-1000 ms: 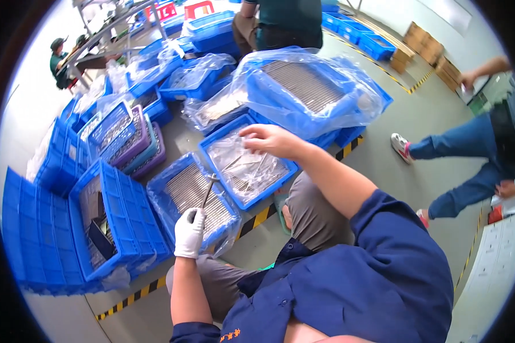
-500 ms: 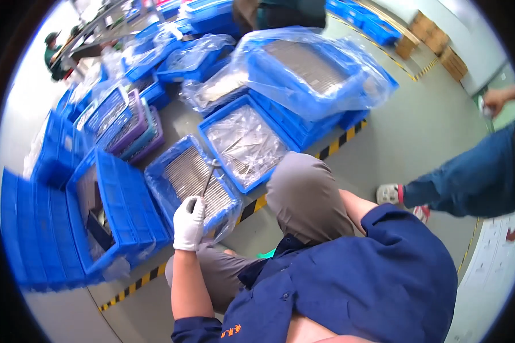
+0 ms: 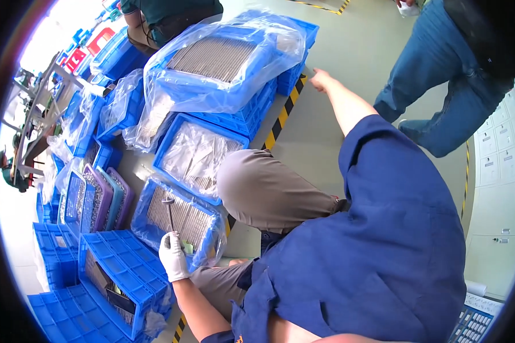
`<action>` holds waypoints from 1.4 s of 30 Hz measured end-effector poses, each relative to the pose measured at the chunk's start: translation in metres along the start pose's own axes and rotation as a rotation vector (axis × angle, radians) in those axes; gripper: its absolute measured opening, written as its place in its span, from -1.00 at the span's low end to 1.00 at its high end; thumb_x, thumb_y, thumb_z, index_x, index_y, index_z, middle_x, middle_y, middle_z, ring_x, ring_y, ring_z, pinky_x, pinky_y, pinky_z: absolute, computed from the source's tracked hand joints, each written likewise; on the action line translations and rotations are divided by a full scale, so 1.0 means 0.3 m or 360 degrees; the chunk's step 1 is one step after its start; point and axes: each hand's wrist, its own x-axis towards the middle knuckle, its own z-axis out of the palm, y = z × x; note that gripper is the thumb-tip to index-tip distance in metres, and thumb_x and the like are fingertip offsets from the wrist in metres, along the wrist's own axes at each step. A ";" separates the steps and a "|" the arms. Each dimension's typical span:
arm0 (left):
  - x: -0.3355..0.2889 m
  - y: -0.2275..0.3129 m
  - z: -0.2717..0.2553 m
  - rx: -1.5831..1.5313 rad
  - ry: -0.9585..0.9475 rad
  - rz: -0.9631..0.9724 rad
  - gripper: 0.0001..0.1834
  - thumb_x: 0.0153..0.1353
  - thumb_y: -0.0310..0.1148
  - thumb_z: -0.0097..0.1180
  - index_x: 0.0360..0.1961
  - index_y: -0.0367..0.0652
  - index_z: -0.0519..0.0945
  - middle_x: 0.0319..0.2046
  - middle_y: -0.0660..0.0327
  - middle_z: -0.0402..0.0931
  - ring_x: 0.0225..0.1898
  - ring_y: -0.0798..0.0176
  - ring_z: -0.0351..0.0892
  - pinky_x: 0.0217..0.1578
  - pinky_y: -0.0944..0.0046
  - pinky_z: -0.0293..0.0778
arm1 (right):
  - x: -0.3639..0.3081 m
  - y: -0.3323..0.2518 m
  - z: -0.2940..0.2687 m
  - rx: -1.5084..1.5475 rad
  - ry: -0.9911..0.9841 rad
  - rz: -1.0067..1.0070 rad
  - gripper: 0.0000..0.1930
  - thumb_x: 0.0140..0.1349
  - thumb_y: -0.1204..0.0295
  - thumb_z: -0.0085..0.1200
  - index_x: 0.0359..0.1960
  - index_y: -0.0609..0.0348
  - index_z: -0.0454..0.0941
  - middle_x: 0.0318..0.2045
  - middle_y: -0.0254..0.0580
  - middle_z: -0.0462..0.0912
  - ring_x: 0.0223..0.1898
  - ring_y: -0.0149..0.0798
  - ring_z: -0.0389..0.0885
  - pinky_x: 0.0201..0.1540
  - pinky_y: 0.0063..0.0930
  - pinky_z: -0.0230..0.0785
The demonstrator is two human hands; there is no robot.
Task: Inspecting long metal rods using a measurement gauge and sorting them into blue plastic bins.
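My left hand (image 3: 174,257), in a white glove, is closed around the lower end of a thin metal rod with a wide flat head (image 3: 170,214), shaped like an engine valve. The rod stands up over a plastic-lined blue crate (image 3: 217,243) filled with rows of metal rods (image 3: 184,222). A small greenish piece (image 3: 187,247) lies in that crate near my fingers. My bare right hand (image 3: 321,80) reaches out to the far right with a finger extended, apart from the stacked blue crates. Nothing shows in it.
Behind sits a crate of parts under clear plastic (image 3: 197,147), then a plastic-draped stack (image 3: 252,117). Blue crates (image 3: 126,257) and colored baskets (image 3: 100,197) stand left. A person in blue trousers (image 3: 423,63) is at right; another person (image 3: 174,17) is at the back.
My view has turned to the right. My right arm now stretches out into view with its hand extended. The left hand still grips the rod over the crate.
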 end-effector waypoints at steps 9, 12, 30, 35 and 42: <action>0.023 -0.049 -0.009 0.0072 0.0045 -0.0050 -0.79 0.15 -0.27 -0.01 -0.41 -0.22 0.48 -0.69 0.38 0.32 -0.70 0.56 0.20 -0.68 0.53 0.15 | -0.031 -0.085 -0.086 -0.0476 -0.0295 0.0093 -0.30 0.06 0.41 -0.25 0.26 -0.13 -0.24 0.28 -0.42 -0.15 0.21 -0.30 0.07 0.16 -0.54 0.03; 0.028 -0.040 0.006 0.0078 0.0022 -0.0045 -0.80 0.15 -0.29 -0.01 -0.42 -0.23 0.48 -0.68 0.38 0.32 -0.69 0.55 0.21 -0.67 0.53 0.16 | -0.023 -0.058 -0.103 -0.0350 -0.0229 0.0090 -0.30 0.04 0.43 -0.23 0.26 -0.16 -0.20 0.25 -0.36 -0.03 0.20 -0.24 0.11 0.15 -0.52 0.05; 0.029 -0.043 0.004 0.0191 0.0034 -0.0039 -0.79 0.14 -0.29 -0.02 -0.43 -0.23 0.49 -0.71 0.38 0.32 -0.70 0.55 0.21 -0.68 0.51 0.16 | 0.049 -0.029 -0.040 -0.0209 0.0698 -0.0398 -0.30 0.01 0.26 -0.04 0.22 0.03 -0.03 -0.07 0.02 0.44 -0.21 -0.03 0.52 -0.17 -0.23 0.37; 0.025 -0.044 0.004 0.0298 0.0027 -0.0045 -0.80 0.14 -0.30 -0.01 -0.41 -0.23 0.50 -0.69 0.37 0.34 -0.68 0.53 0.25 -0.65 0.49 0.20 | -0.039 -0.023 -0.049 -0.0606 -0.0140 -0.0328 -0.55 0.00 0.17 0.00 -0.16 0.27 0.46 -0.23 0.09 0.51 -0.24 -0.10 0.53 -0.19 -0.31 0.39; 0.048 -0.055 0.014 0.0289 -0.0018 0.0055 -0.80 0.13 -0.31 -0.01 -0.42 -0.25 0.49 -0.67 0.35 0.35 -0.66 0.52 0.26 -0.62 0.47 0.22 | -0.166 0.243 0.280 -0.0484 -0.0212 -0.0533 -0.51 -0.06 0.23 -0.01 -0.08 0.25 0.40 -0.11 0.10 0.45 -0.05 0.01 0.40 -0.02 -0.28 0.28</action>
